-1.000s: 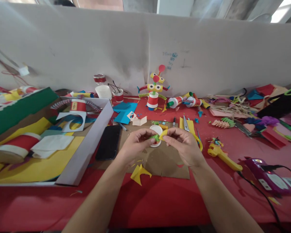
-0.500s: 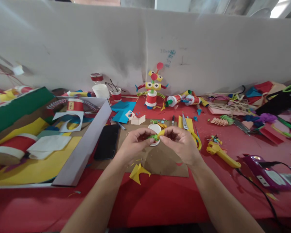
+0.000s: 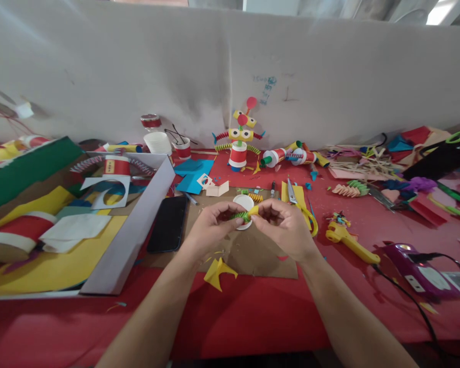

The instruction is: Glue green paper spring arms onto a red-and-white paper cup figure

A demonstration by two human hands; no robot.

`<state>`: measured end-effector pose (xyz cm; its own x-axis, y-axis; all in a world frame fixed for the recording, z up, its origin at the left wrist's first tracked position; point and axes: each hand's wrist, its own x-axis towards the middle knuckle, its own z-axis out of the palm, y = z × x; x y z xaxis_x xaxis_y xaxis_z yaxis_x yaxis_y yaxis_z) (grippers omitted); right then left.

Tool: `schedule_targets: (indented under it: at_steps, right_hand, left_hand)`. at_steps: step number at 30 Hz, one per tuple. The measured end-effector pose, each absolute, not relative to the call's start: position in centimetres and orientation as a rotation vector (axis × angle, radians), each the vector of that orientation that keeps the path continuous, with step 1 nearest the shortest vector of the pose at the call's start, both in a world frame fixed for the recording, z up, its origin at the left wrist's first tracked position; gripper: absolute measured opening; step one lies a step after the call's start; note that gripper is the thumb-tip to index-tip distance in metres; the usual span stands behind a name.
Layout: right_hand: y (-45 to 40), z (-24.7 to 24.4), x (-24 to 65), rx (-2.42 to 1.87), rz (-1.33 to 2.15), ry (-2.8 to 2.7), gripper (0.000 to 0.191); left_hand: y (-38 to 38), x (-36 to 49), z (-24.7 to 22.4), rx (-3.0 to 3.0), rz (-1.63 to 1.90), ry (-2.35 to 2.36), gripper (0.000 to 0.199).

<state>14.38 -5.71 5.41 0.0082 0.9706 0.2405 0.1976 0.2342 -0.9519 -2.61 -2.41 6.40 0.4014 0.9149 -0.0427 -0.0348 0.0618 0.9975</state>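
Note:
My left hand [image 3: 215,225] pinches a green folded paper spring [image 3: 239,216] between thumb and fingers. At the spring's right end, my right hand [image 3: 282,223] grips a small yellow paper piece [image 3: 254,210], which touches the spring; whether the two are joined I cannot tell. Under my fingers stands a white paper cup [image 3: 243,202], partly hidden by the hands. A brown cardboard sheet [image 3: 253,255] lies beneath. Behind the cup rests an orange-yellow paper spring [image 3: 256,198]. A yellow paper scrap [image 3: 216,274] is near my left wrist.
Left are a black phone [image 3: 167,224] and an open box [image 3: 111,255] of craft parts. Yellow-handled scissors [image 3: 310,220], a yellow glue gun [image 3: 352,244] and a purple power strip [image 3: 421,271] with cords lie right. A paper-cup figure [image 3: 238,156] stands behind.
Both hands keep their grip on the spring and the yellow piece, with barely any finger movement. The whole view has shifted slightly.

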Motion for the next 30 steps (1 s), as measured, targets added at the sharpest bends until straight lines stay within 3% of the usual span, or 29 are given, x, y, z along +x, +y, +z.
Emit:
schedule_targets:
  at_steps: [30]
  right_hand:
    - [-5.76,5.26,13.89,-1.190,0.881,-1.466,0.008]
  left_hand:
    - [-2.82,-2.15,6.56,1.290,0.908,0.971,0.016]
